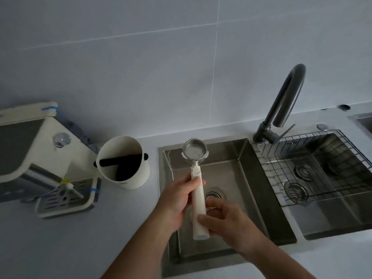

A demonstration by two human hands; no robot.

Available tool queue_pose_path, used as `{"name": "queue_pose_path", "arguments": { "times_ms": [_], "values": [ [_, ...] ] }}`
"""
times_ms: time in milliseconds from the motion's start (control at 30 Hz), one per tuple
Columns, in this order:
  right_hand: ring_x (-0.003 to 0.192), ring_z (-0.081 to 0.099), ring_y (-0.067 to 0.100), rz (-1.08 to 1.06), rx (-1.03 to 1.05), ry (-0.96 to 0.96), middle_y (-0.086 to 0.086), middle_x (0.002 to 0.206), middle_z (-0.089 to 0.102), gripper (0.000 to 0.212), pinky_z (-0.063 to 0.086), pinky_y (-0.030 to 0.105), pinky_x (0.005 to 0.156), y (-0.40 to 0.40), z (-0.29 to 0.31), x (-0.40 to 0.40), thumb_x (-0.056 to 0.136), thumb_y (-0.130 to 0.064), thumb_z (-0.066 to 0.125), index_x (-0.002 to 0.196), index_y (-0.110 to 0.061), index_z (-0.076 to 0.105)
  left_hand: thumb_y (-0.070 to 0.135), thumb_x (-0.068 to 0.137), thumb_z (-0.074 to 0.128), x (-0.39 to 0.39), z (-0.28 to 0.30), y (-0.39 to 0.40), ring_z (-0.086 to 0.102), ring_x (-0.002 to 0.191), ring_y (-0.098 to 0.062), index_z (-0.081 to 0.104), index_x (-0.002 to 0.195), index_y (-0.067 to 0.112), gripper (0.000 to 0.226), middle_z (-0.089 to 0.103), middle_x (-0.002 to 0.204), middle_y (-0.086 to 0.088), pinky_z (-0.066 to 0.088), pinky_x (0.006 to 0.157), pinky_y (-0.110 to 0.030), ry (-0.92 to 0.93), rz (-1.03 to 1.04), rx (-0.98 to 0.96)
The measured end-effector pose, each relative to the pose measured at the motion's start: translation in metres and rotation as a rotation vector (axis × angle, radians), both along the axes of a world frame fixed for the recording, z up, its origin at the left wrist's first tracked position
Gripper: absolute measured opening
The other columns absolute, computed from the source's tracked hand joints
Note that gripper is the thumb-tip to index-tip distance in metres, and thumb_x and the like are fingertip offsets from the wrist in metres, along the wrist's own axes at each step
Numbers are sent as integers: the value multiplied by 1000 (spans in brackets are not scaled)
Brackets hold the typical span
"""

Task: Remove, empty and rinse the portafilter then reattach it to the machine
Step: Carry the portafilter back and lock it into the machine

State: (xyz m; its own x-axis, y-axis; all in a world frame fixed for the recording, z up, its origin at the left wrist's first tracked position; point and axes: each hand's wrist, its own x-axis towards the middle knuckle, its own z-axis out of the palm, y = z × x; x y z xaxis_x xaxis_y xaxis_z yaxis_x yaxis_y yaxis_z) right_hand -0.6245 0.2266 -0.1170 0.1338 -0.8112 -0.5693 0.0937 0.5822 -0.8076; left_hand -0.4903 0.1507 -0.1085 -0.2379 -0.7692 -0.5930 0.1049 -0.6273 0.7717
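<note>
The portafilter (198,198) has a cream handle and a steel basket, which faces up and looks empty. It hangs over the small left sink (237,156). My left hand (177,202) grips the upper part of the handle. My right hand (227,220) holds the lower end of the handle with thumb and fingers. The cream espresso machine (26,146) stands at the far left on the counter, its drip tray (66,198) in front. A cream knock box (124,162) with a black bar stands between the machine and the sink.
A dark curved faucet (281,105) rises behind the sinks, its spout over the divider. The larger right sink (326,224) holds a wire rack (314,168) and two drain strainers. A tiled wall runs behind the light counter.
</note>
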Motion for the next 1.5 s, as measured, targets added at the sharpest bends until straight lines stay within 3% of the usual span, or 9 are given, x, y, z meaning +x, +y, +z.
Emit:
{"name": "queue_pose_path", "arguments": {
  "times_ms": [200,300,533,633,800,1000,1133,1333,1500],
  "values": [
    [84,76,20,19,-11,-2,14,93,78,30,58,24,68,4,1,35,86,-5,73,114,-9,65,18,89,64,41,-2,9,64,85,-17,77,95,17,14,76,97,-6,51,73,-32,-9,44,-25],
    [80,74,25,29,-13,8,24,95,75,26,60,29,68,5,4,58,85,-1,73,109,-7,67,17,89,63,67,-1,15,63,84,-18,76,97,11,16,74,97,-9,52,77,-32,-2,52,-39],
    [76,72,18,116,-32,91,15,95,74,29,61,35,69,7,2,139,81,-2,76,107,-11,67,12,90,61,153,1,30,64,80,-15,77,93,11,16,70,84,-6,53,72,-28,27,77,-72],
    [74,71,20,152,-20,55,7,83,75,39,57,31,65,11,3,177,71,-9,79,108,-10,66,11,91,61,195,1,35,66,82,-16,76,96,10,16,72,84,-6,53,72,-29,11,79,-83],
    [81,69,21,190,19,53,9,93,72,50,53,26,63,17,2,257,64,-19,75,112,-13,64,12,90,62,278,-5,42,68,84,-17,77,95,13,16,74,89,-8,54,72,-30,-66,73,-105],
    [92,69,28,212,70,9,18,108,69,46,57,28,67,21,-4,330,72,-16,74,116,-16,62,21,86,66,352,-16,43,69,99,-29,79,93,22,15,77,94,-7,53,95,-47,-209,-22,-130],
    [96,69,29,166,104,-32,19,117,67,27,58,31,69,22,-9,373,93,-21,66,119,-19,60,20,85,68,389,-20,41,69,98,-31,79,93,21,14,77,93,-7,52,96,-47,-220,-42,-108],
    [92,71,25,121,116,-104,15,107,73,27,59,35,72,15,-14,407,92,-13,65,119,-12,61,22,84,69,423,-23,32,69,99,-26,78,100,20,19,77,95,-3,50,98,-48,-254,-102,-103],
    [104,67,32,203,113,-78,18,121,63,33,59,36,75,4,-18,417,92,-14,66,123,-18,56,24,84,67,437,-27,22,68,98,-25,78,98,18,18,76,94,-3,46,102,-51,-284,-170,-85]
  ]
}}
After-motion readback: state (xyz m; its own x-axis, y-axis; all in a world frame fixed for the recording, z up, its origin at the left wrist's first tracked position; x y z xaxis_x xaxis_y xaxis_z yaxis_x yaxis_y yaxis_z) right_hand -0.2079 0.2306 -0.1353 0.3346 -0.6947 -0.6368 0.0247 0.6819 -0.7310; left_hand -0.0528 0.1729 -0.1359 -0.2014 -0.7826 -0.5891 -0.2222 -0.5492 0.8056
